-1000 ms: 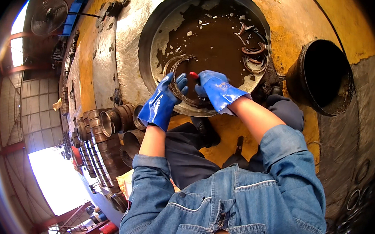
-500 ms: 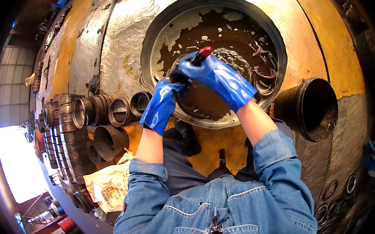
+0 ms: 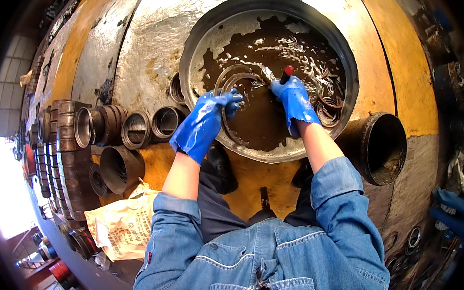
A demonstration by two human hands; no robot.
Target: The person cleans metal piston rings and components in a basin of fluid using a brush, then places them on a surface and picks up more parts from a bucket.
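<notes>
A wide round metal pan (image 3: pixel 190 81) of dark liquid stands in front of me. I wear blue rubber gloves. My left hand (image 3: pixel 204 119) is at the pan's left side, fingers curled about the edge of a large thin metal ring (image 3: pixel 240 71) tilted over the liquid; part of the ring is hidden behind the glove. Over the middle of the pan, my right hand (image 3: pixel 296 101) is closed round a tool with a red-ended handle (image 3: pixel 287 72); its working end is blurred. Curved metal pieces (image 3: pixel 328 104) lie in the liquid at the pan's right side.
Several metal rings (image 3: pixel 136 129) and stacked cylinders (image 3: pixel 74 167) stand to the left, by a paper sack (image 3: pixel 123 223). A large dark open cylinder (image 3: pixel 385 149) lies right of the pan. Blue gloves (image 3: pixel 453 212) are at the far right.
My hands have moved apart: the right one, with the red-ended tool, has gone right, away from the left. More of the ring now shows. The liquid is stirred and foamy.
</notes>
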